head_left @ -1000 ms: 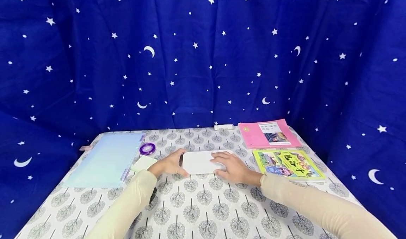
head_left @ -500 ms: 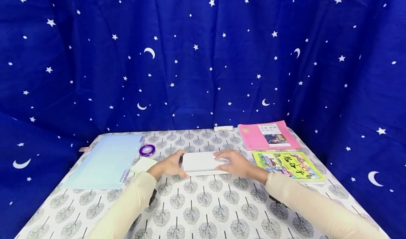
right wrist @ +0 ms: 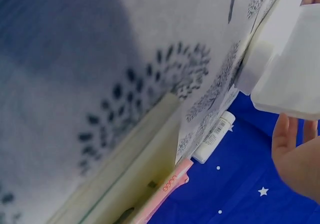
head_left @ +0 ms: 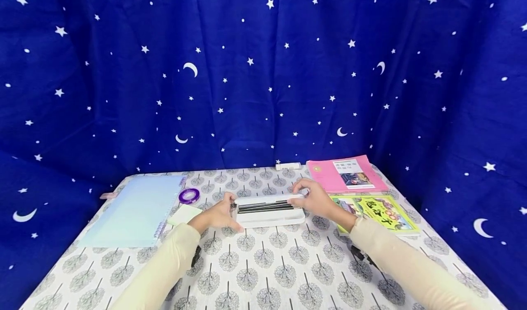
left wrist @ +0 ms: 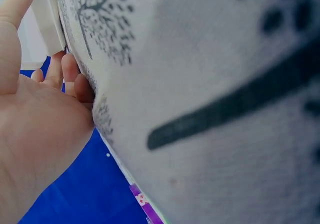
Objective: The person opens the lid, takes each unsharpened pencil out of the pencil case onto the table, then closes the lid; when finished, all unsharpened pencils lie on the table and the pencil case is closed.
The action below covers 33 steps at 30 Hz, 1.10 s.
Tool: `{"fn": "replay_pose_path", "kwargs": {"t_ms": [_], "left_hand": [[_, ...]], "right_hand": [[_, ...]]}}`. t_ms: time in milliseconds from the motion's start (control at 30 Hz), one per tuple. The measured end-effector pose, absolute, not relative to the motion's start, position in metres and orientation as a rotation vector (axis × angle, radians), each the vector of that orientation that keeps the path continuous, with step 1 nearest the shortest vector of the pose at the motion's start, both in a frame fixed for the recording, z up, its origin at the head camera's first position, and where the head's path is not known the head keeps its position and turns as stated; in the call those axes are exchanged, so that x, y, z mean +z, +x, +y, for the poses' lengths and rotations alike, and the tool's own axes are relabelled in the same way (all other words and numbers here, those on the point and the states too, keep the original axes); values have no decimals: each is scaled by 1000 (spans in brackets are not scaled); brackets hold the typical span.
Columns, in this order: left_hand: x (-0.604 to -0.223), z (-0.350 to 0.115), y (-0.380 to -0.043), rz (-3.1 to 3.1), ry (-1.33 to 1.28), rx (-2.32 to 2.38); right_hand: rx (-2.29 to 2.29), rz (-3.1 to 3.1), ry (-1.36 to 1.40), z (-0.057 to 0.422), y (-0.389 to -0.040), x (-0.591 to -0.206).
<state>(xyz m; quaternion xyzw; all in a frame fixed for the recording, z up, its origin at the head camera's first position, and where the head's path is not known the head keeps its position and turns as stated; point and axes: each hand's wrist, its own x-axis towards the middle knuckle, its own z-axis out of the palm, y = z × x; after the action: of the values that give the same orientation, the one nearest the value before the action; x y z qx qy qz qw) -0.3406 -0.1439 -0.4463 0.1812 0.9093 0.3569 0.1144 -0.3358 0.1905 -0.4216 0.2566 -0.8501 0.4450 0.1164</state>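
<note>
A long white pencil case (head_left: 269, 218) lies on the table with its lid (head_left: 263, 199) raised at the front and tilted back. Several dark, slender pencil-like sticks (head_left: 265, 207) show inside it. My left hand (head_left: 217, 215) grips the case's left end, thumb at the near side and fingers at the far side; the left wrist view shows the case's white end (left wrist: 52, 23) between them. With my right hand (head_left: 317, 202) I pinch the lid's right end. In the right wrist view the lid (right wrist: 292, 63) stands apart from the case body (right wrist: 265, 58).
At left lie a pale blue spiral notebook (head_left: 131, 211), a purple tape roll (head_left: 189, 196) and a pale green paper pad (head_left: 184, 214). A white tube (head_left: 288, 166) is at the back edge. Pink (head_left: 350, 175) and yellow-green (head_left: 383, 214) books lie right, near my right forearm.
My right hand has lifted the pencil case's lid up and back, uncovering the dark sticks inside. The left hand has stayed at the case's left end.
</note>
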Motion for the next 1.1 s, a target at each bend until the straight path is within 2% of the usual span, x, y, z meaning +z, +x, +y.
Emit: {"fn": "replay_pose_path", "kwargs": {"t_ms": [367, 833, 1100], "left_hand": [[-452, -142, -336, 2655, 568, 1123], [-450, -140, -342, 2675, 602, 1123], [-450, -143, -342, 2686, 615, 1122]], "right_hand": [[1282, -2373, 511, 191, -335, -428], [1271, -2398, 494, 206, -337, -426], [1329, -2606, 579, 210, -337, -428]]}}
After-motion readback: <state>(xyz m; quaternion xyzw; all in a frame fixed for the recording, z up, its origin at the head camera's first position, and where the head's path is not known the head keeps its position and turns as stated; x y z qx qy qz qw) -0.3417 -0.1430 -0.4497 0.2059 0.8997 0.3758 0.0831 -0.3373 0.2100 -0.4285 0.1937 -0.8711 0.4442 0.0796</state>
